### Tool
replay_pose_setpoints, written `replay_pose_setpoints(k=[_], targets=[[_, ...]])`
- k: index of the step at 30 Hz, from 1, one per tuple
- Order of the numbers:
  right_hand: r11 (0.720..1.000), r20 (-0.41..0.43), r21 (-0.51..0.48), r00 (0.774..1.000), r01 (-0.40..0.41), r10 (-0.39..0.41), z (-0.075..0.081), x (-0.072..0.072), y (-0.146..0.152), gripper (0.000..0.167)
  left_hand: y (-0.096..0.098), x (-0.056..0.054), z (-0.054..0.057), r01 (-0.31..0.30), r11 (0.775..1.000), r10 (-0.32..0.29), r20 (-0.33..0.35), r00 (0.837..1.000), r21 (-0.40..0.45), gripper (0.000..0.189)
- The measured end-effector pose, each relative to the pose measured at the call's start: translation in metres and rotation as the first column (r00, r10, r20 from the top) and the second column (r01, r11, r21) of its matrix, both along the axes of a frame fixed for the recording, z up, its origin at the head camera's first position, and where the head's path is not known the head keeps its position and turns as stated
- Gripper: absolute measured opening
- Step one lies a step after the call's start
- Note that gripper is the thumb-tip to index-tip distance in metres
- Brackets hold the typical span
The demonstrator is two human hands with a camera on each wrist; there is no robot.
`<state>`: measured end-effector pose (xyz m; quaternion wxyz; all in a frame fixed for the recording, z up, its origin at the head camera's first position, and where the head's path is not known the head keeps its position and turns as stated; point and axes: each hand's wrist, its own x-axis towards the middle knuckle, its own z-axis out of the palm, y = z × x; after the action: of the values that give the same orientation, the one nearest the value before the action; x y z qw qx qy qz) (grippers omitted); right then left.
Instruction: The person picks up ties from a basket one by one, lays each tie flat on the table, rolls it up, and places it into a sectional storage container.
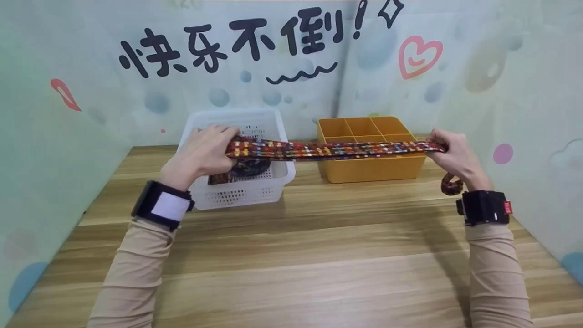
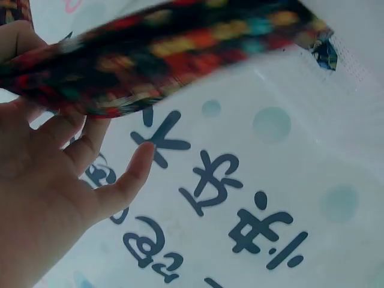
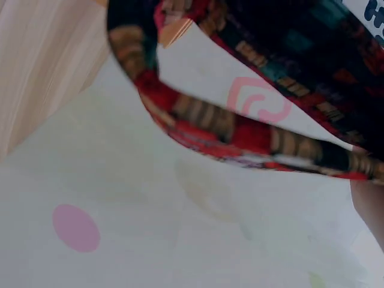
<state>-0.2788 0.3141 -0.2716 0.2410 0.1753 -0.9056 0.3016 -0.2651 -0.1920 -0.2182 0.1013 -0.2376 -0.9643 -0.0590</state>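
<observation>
A long multicoloured patterned fabric band point(image 1: 328, 149) is stretched nearly level between the two hands, above the table. The left hand point(image 1: 207, 150) grips its left end over a white basket point(image 1: 246, 197). In the left wrist view the fabric point(image 2: 180, 45) lies across the bent fingers of the left hand point(image 2: 60, 174), with the little finger sticking out. The right hand point(image 1: 457, 152) pinches the other end, and a narrow curled tail point(image 1: 452, 186) hangs below it. The right wrist view shows a thin strap point(image 3: 228, 129) looping beside the wide dark part of the fabric point(image 3: 300, 54).
Inside the basket lie a dark coiled item point(image 1: 251, 167) and a brown patterned item point(image 1: 220, 178). Beside it stands a yellow-orange divided box point(image 1: 373, 171) with several compartments. A printed curtain point(image 1: 246, 98) closes off the back and sides of the wooden table point(image 1: 309, 255).
</observation>
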Motion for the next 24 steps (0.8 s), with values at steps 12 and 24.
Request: replay_pose_setpoints(k=[12,24], targets=[[0.997,0.111,0.042,0.991,0.071,-0.075,-0.011,0.009,0.041,0.007,-0.028,0.047,0.011,0.008,0.999,-0.014,0.143,0.99,0.042,0.031],[0.982,0.198,0.187,0.978,0.021,-0.059,-0.033,0.003,0.059,0.008,-0.032,0.068,0.0,0.208,0.958,-0.278,0.452,0.848,0.198,0.02]])
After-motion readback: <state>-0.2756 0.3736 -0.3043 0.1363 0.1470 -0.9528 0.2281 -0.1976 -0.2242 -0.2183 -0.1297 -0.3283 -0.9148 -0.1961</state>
